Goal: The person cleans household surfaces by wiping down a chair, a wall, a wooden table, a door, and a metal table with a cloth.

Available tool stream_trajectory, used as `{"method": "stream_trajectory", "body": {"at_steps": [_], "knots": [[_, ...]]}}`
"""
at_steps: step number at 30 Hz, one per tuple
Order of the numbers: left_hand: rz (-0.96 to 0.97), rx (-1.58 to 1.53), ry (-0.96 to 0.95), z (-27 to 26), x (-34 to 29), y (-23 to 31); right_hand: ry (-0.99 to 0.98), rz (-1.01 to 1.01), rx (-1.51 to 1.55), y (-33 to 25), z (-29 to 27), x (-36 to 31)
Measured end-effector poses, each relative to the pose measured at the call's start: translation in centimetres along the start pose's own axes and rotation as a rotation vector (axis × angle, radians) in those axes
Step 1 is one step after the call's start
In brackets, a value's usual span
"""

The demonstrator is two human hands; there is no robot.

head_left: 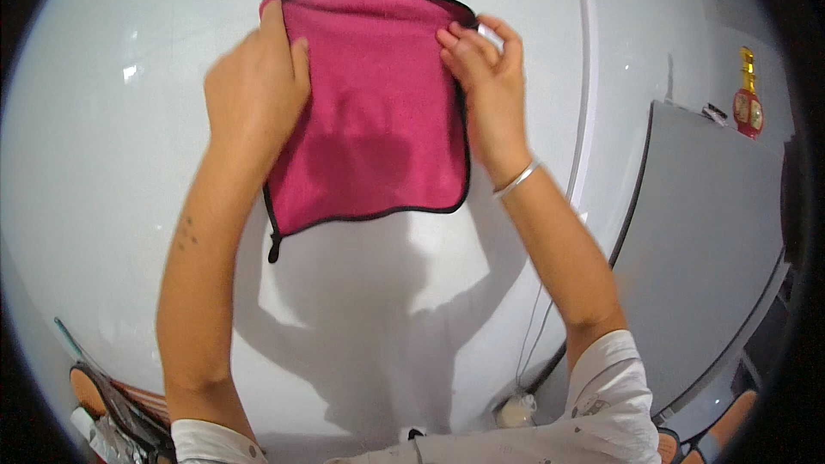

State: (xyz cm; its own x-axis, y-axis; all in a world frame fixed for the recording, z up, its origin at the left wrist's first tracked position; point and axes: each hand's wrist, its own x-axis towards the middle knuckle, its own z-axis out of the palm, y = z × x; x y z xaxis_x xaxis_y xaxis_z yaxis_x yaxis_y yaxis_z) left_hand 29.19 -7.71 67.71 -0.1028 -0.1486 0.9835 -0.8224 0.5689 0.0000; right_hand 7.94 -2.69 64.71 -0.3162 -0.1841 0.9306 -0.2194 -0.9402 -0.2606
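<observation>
A pink cloth (369, 112) with a black edge hangs spread out, upright, before the white wall. A small black loop (274, 249) dangles at its lower left corner. My left hand (258, 86) is closed on the upper left corner, its thumb over the front. At the upper right corner my right hand (490, 77) pinches the edge between thumb and fingers; a silver bangle (519, 179) circles that wrist. The cloth's top edge bows back between both hands. I cannot tell whether its back touches the wall.
A white wall (94, 163) fills most of the view. At the right stands a grey fridge (705, 232) with a red and gold bottle-shaped thing (748, 103) above it. Thin cables (528, 335) run down low right. Footwear (90, 391) and bags lie at the lower left.
</observation>
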Motion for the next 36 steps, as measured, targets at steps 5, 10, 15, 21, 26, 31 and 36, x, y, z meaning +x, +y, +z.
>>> {"method": "stream_trajectory", "body": {"at_steps": [5,10,15,21,26,31,36], "knots": [[0.263,-0.264,0.259,1.7,-3.5,1.5,-0.238,-0.589,-0.774,3.4,0.6,-2.4],[0.404,0.008,0.236,5.5,-2.1,0.3,-0.301,-0.826,-1.098,3.3,0.9,0.4],[0.396,0.142,0.434,5.1,5.5,-0.2,-0.086,-0.916,-1.307,2.3,-0.5,9.9],[0.505,0.115,0.387,7.6,4.1,3.1,-0.040,-0.820,-1.340,3.1,-3.3,8.4],[0.711,-0.031,0.136,7.8,-3.5,4.3,-0.043,-0.550,-1.375,4.7,-7.2,-1.5],[1.037,-0.001,-0.342,10.1,-15.2,4.1,-0.270,-0.285,-1.428,8.2,-11.2,-16.7],[1.030,-0.084,-0.274,10.6,-14.8,6.2,-0.186,-0.319,-1.257,7.3,-13.4,-16.0]]}}
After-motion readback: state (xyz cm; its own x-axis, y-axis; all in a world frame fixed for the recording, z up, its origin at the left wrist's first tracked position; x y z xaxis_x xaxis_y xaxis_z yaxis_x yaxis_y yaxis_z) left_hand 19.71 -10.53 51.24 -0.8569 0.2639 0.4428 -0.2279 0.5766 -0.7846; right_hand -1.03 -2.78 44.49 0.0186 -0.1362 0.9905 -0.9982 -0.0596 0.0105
